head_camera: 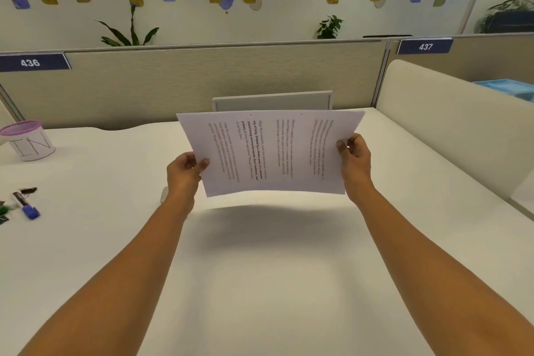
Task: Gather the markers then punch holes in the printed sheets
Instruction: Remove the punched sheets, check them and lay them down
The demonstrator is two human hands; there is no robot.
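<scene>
Fingers of your left hand (185, 173) and right hand (354, 157) pinch the printed sheets (268, 150) above the desk (260, 269); markers (27, 205) lie far left.

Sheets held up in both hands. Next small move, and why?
Probably lower the printed sheets flat onto the desk. The left hand and right hand pinch their side edges, holding them in the air, and two small dots near the far edge look like punched holes, so punching seems done.
</scene>
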